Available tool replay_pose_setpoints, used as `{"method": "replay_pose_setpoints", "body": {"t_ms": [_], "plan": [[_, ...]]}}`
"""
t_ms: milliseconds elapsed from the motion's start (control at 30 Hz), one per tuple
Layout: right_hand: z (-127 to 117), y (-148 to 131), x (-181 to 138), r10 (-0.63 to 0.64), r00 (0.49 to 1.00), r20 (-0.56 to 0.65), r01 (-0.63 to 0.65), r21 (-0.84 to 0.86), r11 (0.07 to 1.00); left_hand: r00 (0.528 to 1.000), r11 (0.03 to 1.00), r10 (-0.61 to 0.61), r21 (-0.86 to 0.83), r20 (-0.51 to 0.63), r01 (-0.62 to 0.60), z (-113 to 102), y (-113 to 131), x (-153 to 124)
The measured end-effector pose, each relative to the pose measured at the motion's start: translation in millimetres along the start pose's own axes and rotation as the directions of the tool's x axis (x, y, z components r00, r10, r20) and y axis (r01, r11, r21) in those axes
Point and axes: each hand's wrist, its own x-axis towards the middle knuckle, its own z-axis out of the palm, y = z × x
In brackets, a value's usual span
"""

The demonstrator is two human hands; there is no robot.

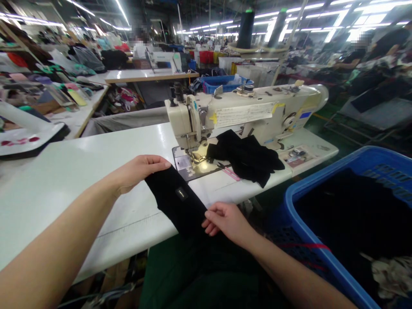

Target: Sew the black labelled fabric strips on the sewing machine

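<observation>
Stretched between my two hands is a black garment (170, 193) with a small dark label (181, 194) sewn near its upper edge. My left hand (141, 171) pinches the far left corner, over the white table. My right hand (225, 222) grips the near right end, just past the table's front edge, and the lower part of the cloth hangs toward my lap. Behind the garment stands a sewing machine (193, 124), its needle area lit. More black fabric (246, 154) lies bunched on the machine bed, with pink-handled scissors (230, 171) partly under it.
To my right stands a blue basket (291, 193) holding dark fabric and a pale ruffled cloth (391, 274). The white table (128, 146) extends left to a neighbouring machine (25, 133). Thread cones (246, 30) rise behind my machine, and other people are at work farther back.
</observation>
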Motion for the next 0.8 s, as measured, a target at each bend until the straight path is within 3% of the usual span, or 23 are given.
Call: {"method": "replay_pose_setpoints", "body": {"t_ms": [133,200,333,500,600,667,700,733,800], "plan": [[4,-2,-2,0.012,1.000,0.014,-0.012,-0.002,1.000,0.988,0.998,0.063,0.017,-0.139,-0.061,6,-3,0],[8,-1,-4,0.013,1.000,0.009,-0.014,0.004,1.000,0.971,0.983,0.154,0.131,-0.184,-0.131,7,-5,6],[22,9,-6,0.000,0.999,-0.034,0.000,0.003,1.000,0.886,0.768,0.463,0.512,-0.029,-0.384,12,-14,31],[32,30,0,-0.020,0.989,-0.145,0.013,-0.049,0.999,0.821,0.639,0.569,0.602,0.048,-0.479,32,-25,62],[26,40,4,-0.076,0.975,-0.211,0.026,-0.230,0.973,0.784,0.591,0.620,0.645,0.021,-0.485,42,-31,64],[18,43,4,-0.256,0.932,-0.256,0.102,-0.494,0.864,0.753,0.552,0.658,0.682,-0.004,-0.479,46,-34,62],[13,43,3,-0.402,0.882,-0.246,0.161,-0.644,0.748,0.736,0.527,0.677,0.703,-0.008,-0.477,47,-35,61],[8,41,2,-0.561,0.807,-0.184,0.234,-0.773,0.590,0.719,0.498,0.695,0.724,-0.003,-0.478,47,-36,61],[-2,32,0,-0.783,0.617,0.075,0.381,-0.900,0.213,0.692,0.434,0.721,0.759,0.029,-0.485,48,-36,60]]}}
